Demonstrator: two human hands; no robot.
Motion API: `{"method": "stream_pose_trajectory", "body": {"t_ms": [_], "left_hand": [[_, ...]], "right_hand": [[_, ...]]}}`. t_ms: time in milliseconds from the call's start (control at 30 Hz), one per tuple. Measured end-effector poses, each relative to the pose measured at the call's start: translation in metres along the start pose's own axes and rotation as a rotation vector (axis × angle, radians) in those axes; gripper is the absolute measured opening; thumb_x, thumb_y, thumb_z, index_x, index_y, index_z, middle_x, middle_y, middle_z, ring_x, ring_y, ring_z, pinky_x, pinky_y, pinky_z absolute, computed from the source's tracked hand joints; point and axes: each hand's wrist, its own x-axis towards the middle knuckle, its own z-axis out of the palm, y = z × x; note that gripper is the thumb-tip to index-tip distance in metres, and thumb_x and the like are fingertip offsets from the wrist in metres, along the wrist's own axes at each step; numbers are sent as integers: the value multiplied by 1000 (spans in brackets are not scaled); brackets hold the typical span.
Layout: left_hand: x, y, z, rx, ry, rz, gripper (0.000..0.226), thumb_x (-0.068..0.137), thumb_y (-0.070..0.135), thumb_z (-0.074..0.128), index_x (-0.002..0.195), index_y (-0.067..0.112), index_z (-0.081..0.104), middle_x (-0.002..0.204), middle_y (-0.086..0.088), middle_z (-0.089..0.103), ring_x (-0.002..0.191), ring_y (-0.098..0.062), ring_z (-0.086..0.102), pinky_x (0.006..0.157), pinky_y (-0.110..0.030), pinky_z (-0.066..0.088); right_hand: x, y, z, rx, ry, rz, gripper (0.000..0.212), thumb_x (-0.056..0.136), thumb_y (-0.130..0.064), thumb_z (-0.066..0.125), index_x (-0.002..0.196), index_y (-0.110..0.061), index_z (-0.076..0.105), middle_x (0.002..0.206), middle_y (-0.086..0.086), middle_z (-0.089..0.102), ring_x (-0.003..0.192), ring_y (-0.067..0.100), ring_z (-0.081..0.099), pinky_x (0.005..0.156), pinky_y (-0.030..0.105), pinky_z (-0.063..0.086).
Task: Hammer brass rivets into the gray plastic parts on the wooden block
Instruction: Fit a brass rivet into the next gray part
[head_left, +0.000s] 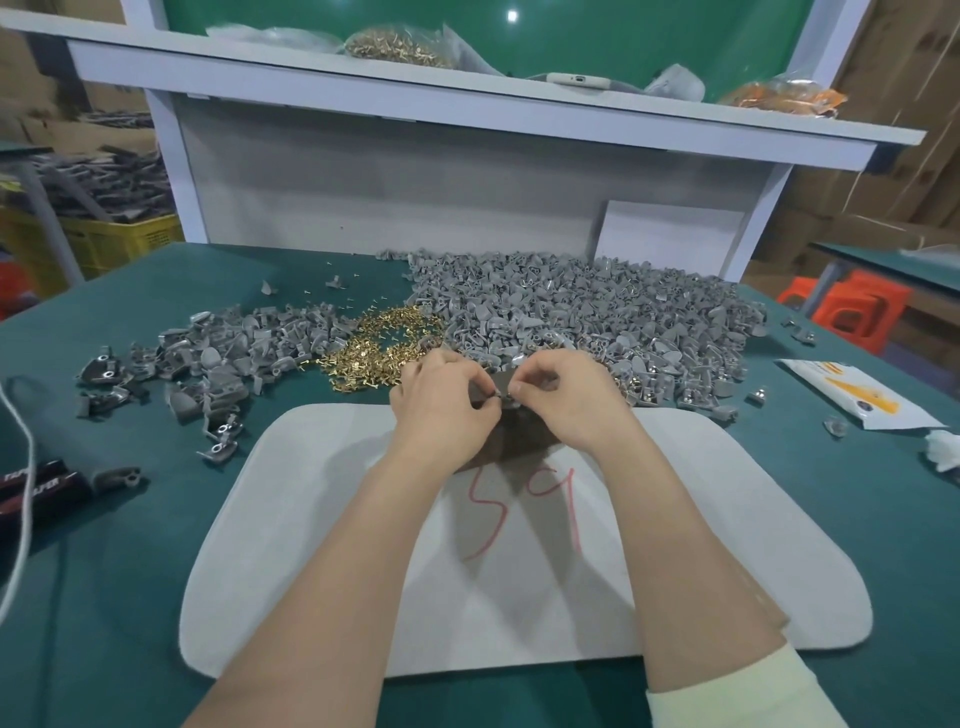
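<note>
Loose gray parts (208, 358) sit far left, then the brass rivets (374, 348) pile. The left hand (441, 402) and right hand (569, 402) both pinch one small gray part (505, 399) by its edges, right over the dark wooden block (511, 441) on the white mat (311, 519) — it looks light, stiff and fiddly, so fingertips only. The rivets probably roll away easily. The big heap (597, 312) is off to the right.

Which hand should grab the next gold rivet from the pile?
Probably left. Both hands pinch a small gray part, but the left hand sits beside the brass rivets; the right hand is nearer the gray parts heap.
</note>
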Motion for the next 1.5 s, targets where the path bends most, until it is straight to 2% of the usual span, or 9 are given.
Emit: {"method": "stream_pose_trajectory", "body": {"t_ms": [100, 233, 367, 467, 700, 933, 1167, 1333, 1500], "left_hand": [[0, 1, -1, -1, -1, -4, 5, 86, 30, 64, 83, 32, 61, 119, 7, 50, 120, -22, 35, 88, -31, 23], [0, 1, 0, -11, 8, -2, 8, 85, 29, 65, 81, 32, 60, 118, 6, 51, 120, -23, 36, 89, -32, 25], [0, 2, 0, -8, 19, 7, 10, 84, 28, 66, 79, 32, 59, 117, 6, 52, 118, -24, 37, 86, -31, 25], [0, 2, -1, 0, 17, 10, 10, 84, 28, 66, 78, 32, 59, 115, 6, 52, 118, -24, 37, 85, -30, 25], [0, 2, -2, 6, 15, 12, 10, 84, 29, 66, 78, 32, 59, 116, 6, 52, 116, -23, 37, 83, -29, 23], [-1, 2, -2, 23, 5, 17, 8, 85, 28, 65, 80, 31, 60, 116, 6, 52, 117, -24, 38, 86, -30, 26], [-1, 3, -3, 17, 4, 17, 2, 84, 26, 66, 83, 27, 65, 114, 6, 53, 117, -24, 38, 82, -28, 24], [-2, 2, -4, 21, 7, 21, 11, 85, 30, 66, 77, 31, 59, 113, 7, 52, 117, -23, 39, 81, -29, 25], [-1, 1, -5, 11, 22, 40, 12, 85, 29, 67, 76, 30, 60, 111, 5, 53, 116, -24, 43, 82, -30, 28]], "right_hand": [[1, 0, 0, -32, -4, -10, 12, 87, -20, 64, 76, -25, 62, 68, -13, 55, 69, 7, 49, 64, 21, 35], [0, 0, 1, -81, 24, -43, 13, 87, -20, 63, 76, -25, 61, 64, -15, 50, 61, -1, 44, 53, 3, 33], [1, 0, 6, -98, 38, -52, 14, 87, -19, 62, 75, -26, 59, 61, -13, 46, 62, 7, 44, 54, 21, 28], [1, 1, 8, -97, 53, -39, 15, 86, -21, 62, 74, -28, 58, 60, -12, 46, 58, 1, 42, 51, 19, 30], [1, 0, 9, 12, 68, 41, 24, 84, -19, 65, 65, -30, 56, 78, -4, 66, 83, 15, 61, 76, 25, 46], [1, 0, 8, -66, 55, 19, 18, 85, -20, 63, 70, -27, 57, 66, -12, 54, 70, 13, 52, 58, 24, 38], [2, -2, 12, -176, 64, -58, 8, 86, -17, 58, 79, -20, 56, 70, -10, 47, 76, 15, 48, 64, 25, 31], [1, 0, 4, -6, -22, -5, 12, 90, -16, 59, 81, -19, 67, 80, -3, 66, 84, 19, 61, 81, 31, 48], [2, -1, -1, 49, 24, 11, 17, 92, -10, 55, 93, -8, 71, 86, 1, 68, 90, 22, 64, 90, 39, 49]]}}
